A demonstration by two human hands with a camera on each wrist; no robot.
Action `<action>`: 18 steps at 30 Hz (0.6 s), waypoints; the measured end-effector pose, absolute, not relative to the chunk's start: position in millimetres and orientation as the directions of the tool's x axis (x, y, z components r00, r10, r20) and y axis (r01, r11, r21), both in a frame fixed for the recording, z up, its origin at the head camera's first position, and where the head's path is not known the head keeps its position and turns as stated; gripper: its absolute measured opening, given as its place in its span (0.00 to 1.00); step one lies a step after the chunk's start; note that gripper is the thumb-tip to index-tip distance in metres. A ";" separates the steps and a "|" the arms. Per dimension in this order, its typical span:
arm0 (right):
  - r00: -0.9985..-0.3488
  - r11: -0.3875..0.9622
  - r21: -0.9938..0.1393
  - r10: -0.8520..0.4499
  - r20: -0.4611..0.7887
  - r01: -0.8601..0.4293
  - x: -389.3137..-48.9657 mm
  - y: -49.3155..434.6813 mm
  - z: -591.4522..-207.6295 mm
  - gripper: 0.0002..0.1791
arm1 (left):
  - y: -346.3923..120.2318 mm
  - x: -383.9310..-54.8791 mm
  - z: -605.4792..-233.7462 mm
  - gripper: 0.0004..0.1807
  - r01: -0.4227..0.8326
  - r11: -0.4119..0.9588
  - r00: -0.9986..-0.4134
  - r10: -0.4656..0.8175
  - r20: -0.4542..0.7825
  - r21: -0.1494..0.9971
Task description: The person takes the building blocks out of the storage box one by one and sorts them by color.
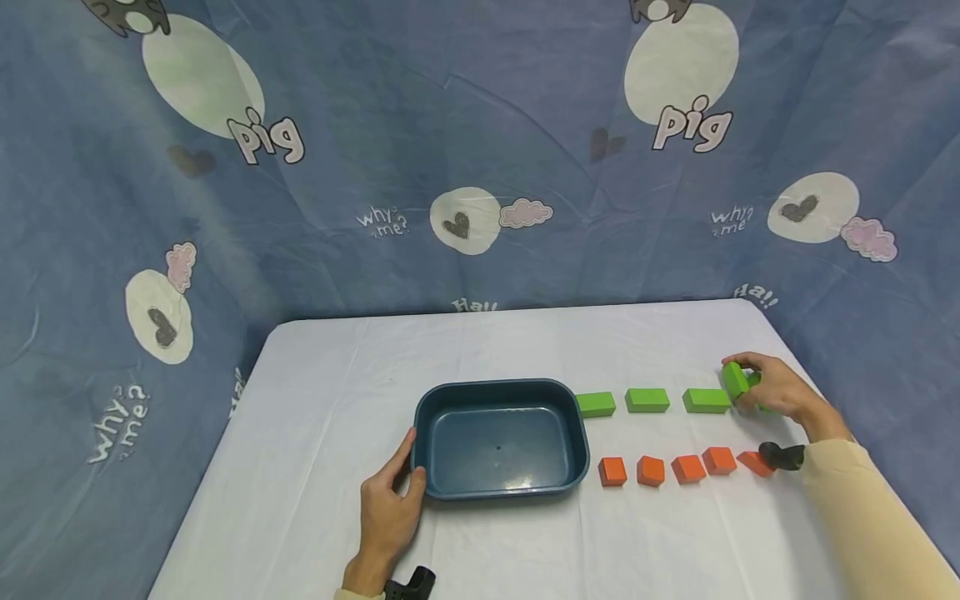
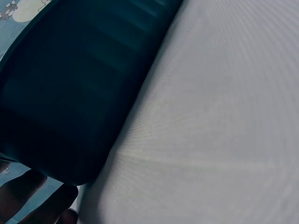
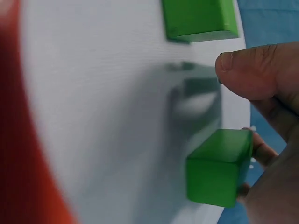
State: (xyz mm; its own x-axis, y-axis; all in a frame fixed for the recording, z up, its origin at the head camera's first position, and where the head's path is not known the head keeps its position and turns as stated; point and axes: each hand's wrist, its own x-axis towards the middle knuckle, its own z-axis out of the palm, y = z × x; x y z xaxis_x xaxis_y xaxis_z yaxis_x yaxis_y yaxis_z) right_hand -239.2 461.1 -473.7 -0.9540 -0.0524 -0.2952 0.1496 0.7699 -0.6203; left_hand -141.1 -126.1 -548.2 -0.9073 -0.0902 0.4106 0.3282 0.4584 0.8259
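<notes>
In the head view, a dark blue rectangular tray [image 1: 498, 492] sits on the white table. My left hand [image 1: 386, 508] rests against its left end, fingers extended along the outer wall and thumb by the near corner. The left wrist view shows those fingertips [image 2: 60, 198] at the tray's corner. At the far right, my right hand [image 1: 780, 392] pinches a tilted green block [image 1: 734, 380] between index finger and thumb. Another green block [image 3: 212, 182] lies under that hand, partly hidden, with fingers at its far side. The right thumb [image 3: 247, 70] shows above it.
Right of the tray, green blocks [image 1: 647, 400] form a row, the leftmost partly behind the tray's edge. Nearer me runs a row of several orange blocks [image 1: 650, 471]; the rightmost [image 1: 753, 463] is partly covered by the black wrist strap [image 1: 782, 456]. Patterned blue cloth [image 1: 480, 125] surrounds the table.
</notes>
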 end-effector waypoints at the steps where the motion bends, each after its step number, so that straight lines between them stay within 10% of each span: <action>1: -0.955 0.773 -0.617 -0.052 -0.291 0.146 -238.8 460.6 -475.8 0.42 | -126.3 -141.2 -548.3 0.28 0.328 0.463 -0.907 -0.090 0.412 0.824; 18: -0.966 0.818 -0.570 -0.079 -0.245 0.078 -237.0 453.2 -484.3 0.44 | -124.9 -140.1 -548.4 0.28 0.308 0.431 -0.914 -0.113 0.389 0.848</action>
